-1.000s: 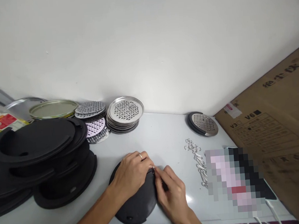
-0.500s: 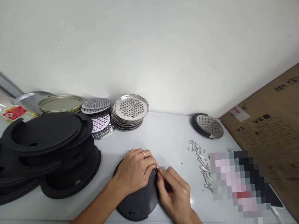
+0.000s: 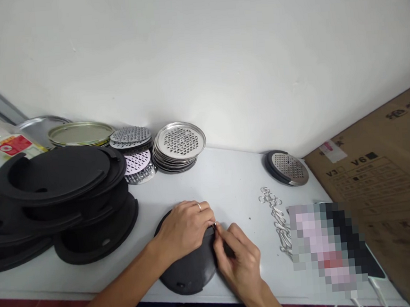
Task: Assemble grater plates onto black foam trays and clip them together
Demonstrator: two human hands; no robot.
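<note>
Working a metal piece [image 3: 215, 225] at the black disc [image 3: 192, 268], lower centre: right hand [image 3: 238, 257] pinching, left hand [image 3: 184, 230] atop, grip unclear; steadiness seems needed.

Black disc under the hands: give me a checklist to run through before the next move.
1. Black disc on the table: ok.
2. Left hand over the disc: ok.
3. Right hand free: not ok, its fingertips are at a small metal piece.
4. Small metal piece fastened to the disc: cannot tell, the hands hide the spot.
5. Metal hooks to the right of the hands: ok.
6. Disc stack apart from this disc: ok.
</note>
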